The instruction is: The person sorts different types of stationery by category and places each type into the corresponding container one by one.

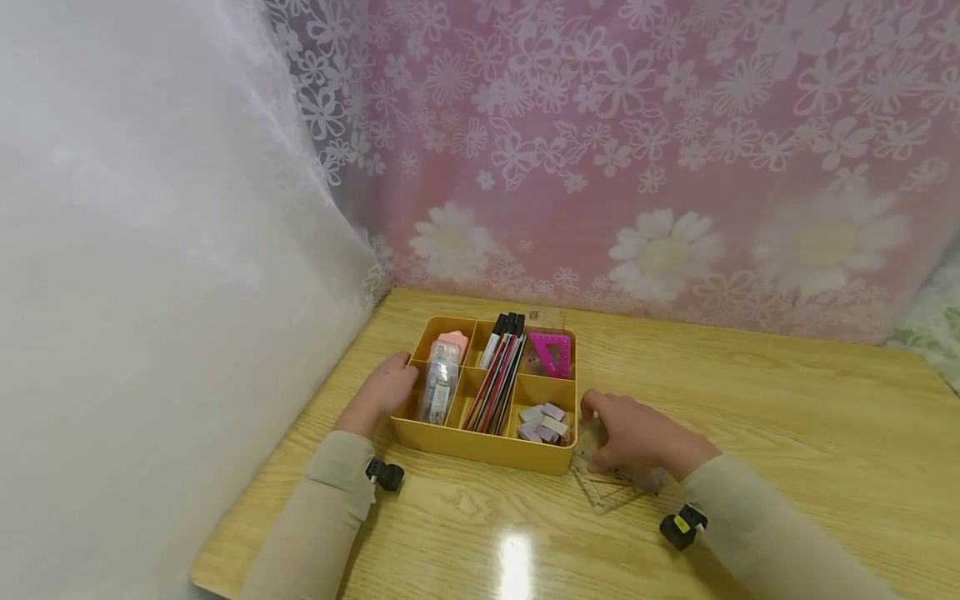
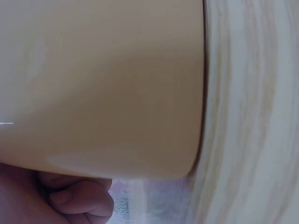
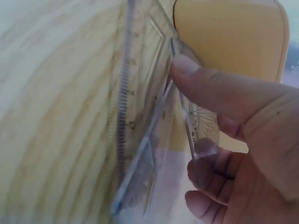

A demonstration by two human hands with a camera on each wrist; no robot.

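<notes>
At the left side of a yellow compartment organizer (image 1: 480, 447), my left hand (image 1: 382, 390) grips its wall near the rim. Curled fingers (image 2: 86, 198) show beside the organizer in the left wrist view, partly hidden by it. On the other side, my right hand (image 1: 637, 429) pinches a clear plastic protractor (image 3: 205, 123) between thumb and fingers, tilted up off the table. Clear set squares (image 1: 603, 502) lie beneath that hand, just right of the organizer; their number is hard to tell.
Inside the organizer are correction-tape-like items in clear packs (image 1: 441, 383), black-capped markers (image 1: 492, 337), several pencils (image 1: 497, 385), pale erasers (image 1: 543, 423) and a pink set square (image 1: 552, 353). A clear ruler-like piece (image 1: 547, 318) lies behind it. A white curtain (image 1: 187, 250) hangs along the left.
</notes>
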